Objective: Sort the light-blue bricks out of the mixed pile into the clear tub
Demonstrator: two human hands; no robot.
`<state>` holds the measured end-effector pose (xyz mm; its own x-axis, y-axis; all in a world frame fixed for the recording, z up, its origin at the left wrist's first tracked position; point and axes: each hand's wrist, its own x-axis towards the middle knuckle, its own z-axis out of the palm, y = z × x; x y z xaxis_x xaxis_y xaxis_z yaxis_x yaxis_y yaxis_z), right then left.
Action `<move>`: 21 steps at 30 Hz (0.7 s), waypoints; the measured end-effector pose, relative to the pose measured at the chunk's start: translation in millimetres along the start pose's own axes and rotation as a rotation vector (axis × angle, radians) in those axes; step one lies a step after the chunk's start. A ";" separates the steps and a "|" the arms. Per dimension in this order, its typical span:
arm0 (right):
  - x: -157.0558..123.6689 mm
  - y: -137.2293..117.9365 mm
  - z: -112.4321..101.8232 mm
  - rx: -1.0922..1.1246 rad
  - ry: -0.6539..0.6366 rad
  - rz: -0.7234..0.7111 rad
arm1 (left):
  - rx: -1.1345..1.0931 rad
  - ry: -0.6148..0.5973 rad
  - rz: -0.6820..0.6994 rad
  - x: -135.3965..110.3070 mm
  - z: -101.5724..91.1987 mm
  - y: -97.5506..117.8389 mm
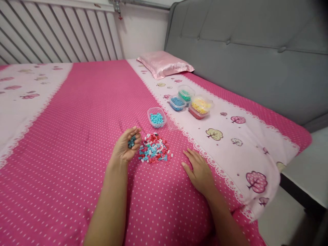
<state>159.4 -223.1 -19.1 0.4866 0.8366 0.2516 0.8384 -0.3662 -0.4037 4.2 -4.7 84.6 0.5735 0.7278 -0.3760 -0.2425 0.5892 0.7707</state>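
Note:
My left hand (127,143) is cupped around several light-blue toy bricks (132,141), its palm turned inward. Just right of it lies a mixed pile of small toy bricks (155,149) in red, pink, white and light blue. Beyond the pile, an open clear tub (148,118) holds light-blue bricks (156,118). A clear lid (174,125) lies flat beside that tub. My right hand (199,169) rests on the bedsheet to the right of the pile, fingers stretched out, holding nothing.
Farther back right stand clear tubs of blue bricks (177,102), green bricks (185,95) and yellow bricks (200,105), the yellow above red. A pink pillow (165,63) lies by the grey headboard (241,44). A white radiator (58,32) stands behind the bed.

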 end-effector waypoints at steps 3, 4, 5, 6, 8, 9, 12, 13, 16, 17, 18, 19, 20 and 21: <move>0.0 -0.7 -0.8 -0.002 -0.015 0.015 | 0.510 0.129 0.161 -0.2 -8.4 0.2; 0.0 -0.8 -1.0 -0.002 -0.021 0.017 | 0.750 0.192 0.201 0.0 -12.4 0.7; -0.1 -0.8 -1.1 -0.003 -0.024 0.018 | 0.997 0.245 0.219 0.5 -16.6 1.4; -0.1 -0.8 -1.2 -0.003 -0.026 0.019 | 1.231 0.276 0.207 1.3 -20.9 2.2; -0.2 -0.8 -1.4 -0.002 -0.027 0.018 | 1.567 0.271 0.123 4.0 -28.8 3.0; -0.2 -0.8 -1.4 -0.001 -0.027 0.018 | 1.655 0.244 0.069 5.7 -31.9 2.7; 0.0 -0.8 -1.5 -0.002 -0.025 0.017 | 1.715 0.140 -0.020 11.2 -36.3 -2.0; 0.1 -0.7 -1.4 -0.003 -0.024 0.017 | 1.709 0.106 -0.026 13.0 -36.4 -4.6; 0.1 -0.2 -0.7 -0.006 -0.025 0.014 | 1.680 0.011 -0.028 17.9 -34.5 -13.5; 0.1 0.0 -0.5 -0.006 -0.025 0.013 | 1.661 -0.008 -0.017 19.4 -33.4 -16.3; 0.0 0.2 -0.3 -0.005 -0.023 0.011 | 1.636 -0.027 0.002 20.8 -32.2 -18.9; -0.1 0.3 -0.2 -0.004 -0.022 0.010 | 1.606 -0.049 0.023 22.0 -30.7 -21.3; -0.1 0.3 -0.2 -0.003 -0.021 0.009 | 1.571 -0.074 0.044 23.0 -28.9 -23.5; -0.2 0.2 -0.3 -0.002 -0.021 0.009 | 1.535 -0.099 0.065 23.6 -26.7 -25.6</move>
<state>159.6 -223.5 -19.0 0.4891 0.8414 0.2298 0.8345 -0.3747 -0.4040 3.1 6.8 42.2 0.6570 0.6754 -0.3351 0.7095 -0.4036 0.5776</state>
